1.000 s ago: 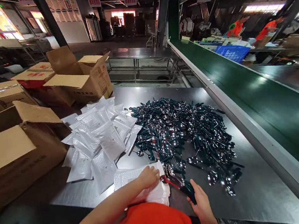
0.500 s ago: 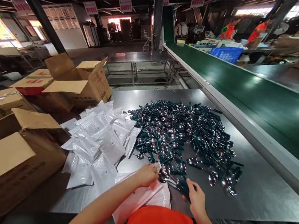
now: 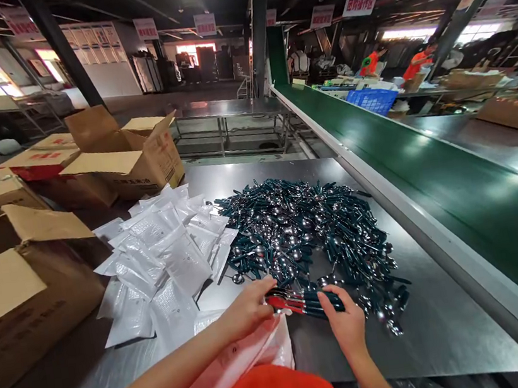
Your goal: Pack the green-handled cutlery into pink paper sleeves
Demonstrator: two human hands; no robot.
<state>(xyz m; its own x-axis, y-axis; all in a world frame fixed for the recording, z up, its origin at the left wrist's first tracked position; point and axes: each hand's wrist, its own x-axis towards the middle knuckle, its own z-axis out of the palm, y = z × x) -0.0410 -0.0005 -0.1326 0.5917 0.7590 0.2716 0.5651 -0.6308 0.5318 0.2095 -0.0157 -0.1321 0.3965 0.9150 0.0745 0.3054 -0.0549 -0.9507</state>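
Note:
A bundle of spoons (image 3: 304, 301) with shiny metal heads and dark green handles lies sideways between my hands. My left hand (image 3: 255, 308) is closed around the head end. At the handle end, my right hand (image 3: 345, 317) grips with thumb and fingers. Just beyond the hands spreads a large heap of similar spoons (image 3: 290, 215). Below my left forearm, close to my body, are white padded envelopes (image 3: 236, 365), partly covered by the arm. More padded envelopes (image 3: 166, 251) are piled to the left of the heap.
Open cardboard boxes (image 3: 149, 160) stand along the left side of the metal table (image 3: 448, 328). A green conveyor belt (image 3: 425, 153) runs along the right. Beyond it are a blue basket (image 3: 373, 101) and two people in orange.
The spoon bundle has turned from slanting to nearly level and risen away from my body. My left hand has shifted from the envelopes onto the spoon heads. The camera view has shifted slightly.

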